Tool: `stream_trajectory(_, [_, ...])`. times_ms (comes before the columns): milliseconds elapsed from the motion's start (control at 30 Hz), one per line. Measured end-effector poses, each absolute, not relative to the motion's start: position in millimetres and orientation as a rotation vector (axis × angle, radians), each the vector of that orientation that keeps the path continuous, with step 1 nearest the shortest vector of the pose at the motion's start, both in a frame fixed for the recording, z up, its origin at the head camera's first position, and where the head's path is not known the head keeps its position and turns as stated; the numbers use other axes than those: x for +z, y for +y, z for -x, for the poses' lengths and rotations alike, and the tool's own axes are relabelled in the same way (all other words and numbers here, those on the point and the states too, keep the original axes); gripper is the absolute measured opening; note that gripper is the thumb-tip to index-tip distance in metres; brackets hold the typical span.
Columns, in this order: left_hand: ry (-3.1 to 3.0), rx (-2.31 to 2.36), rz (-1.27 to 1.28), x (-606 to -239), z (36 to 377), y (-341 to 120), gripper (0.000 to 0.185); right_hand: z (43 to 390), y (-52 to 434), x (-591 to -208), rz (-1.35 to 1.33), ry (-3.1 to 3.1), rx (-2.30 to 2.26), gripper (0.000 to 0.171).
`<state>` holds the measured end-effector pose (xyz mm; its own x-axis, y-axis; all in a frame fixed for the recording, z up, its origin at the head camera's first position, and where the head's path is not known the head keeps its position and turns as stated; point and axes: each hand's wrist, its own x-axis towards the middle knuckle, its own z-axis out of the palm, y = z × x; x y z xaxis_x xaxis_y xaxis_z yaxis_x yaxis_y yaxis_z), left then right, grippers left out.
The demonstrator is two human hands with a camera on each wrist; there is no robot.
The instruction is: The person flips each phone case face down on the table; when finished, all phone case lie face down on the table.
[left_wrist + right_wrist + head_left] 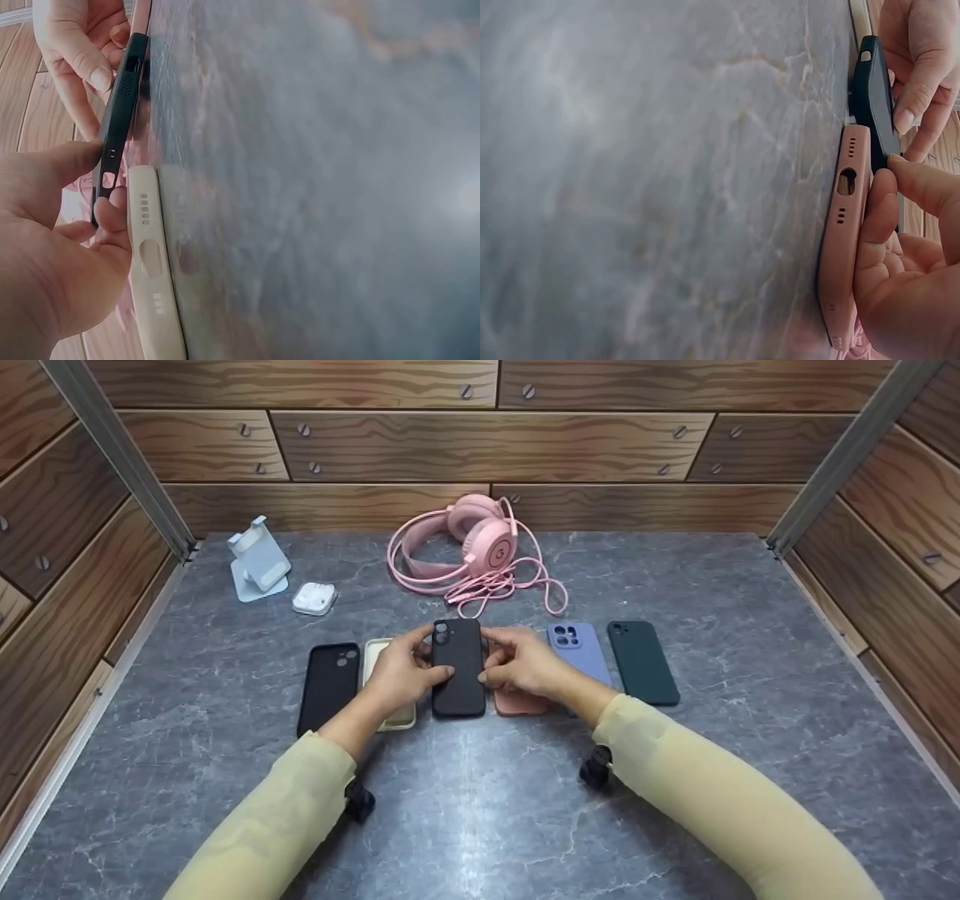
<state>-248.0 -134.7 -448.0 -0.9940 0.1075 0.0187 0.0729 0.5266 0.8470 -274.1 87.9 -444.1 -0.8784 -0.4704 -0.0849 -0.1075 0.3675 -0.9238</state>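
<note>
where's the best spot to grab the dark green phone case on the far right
Pinch the dark green case across its two long edges near the middle, coming straight down from above. It lies flat, back up, on the table, with bare table on its right. The lilac case lies close on its left, so the right hand is nearer.

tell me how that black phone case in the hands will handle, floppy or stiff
The black phone case is thin-walled and empty, so probably light and somewhat bendy. Its matte skin likely grips well, as left hand and right hand pinch only its edges.
</note>
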Motion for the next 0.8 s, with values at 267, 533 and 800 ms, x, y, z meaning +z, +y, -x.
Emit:
stream_trajectory(267, [2.735,1.474,-0.162,-449.7,249.8,-134.4,0.075,275.5,88.3,-446.1,0.541,2.322,-1.485,0.080])
stream_trajectory(533, [2.738,1.437,-0.137,-450.0,249.2,-133.5,0.074,276.5,87.9,-446.2,0.530,2.331,-1.446,0.081])
stream_trajectory(800, [2.740,1.410,-0.136,-451.1,250.3,-132.5,0.074,278.1,87.2,-446.1,0.519,2.324,-1.427,0.082])
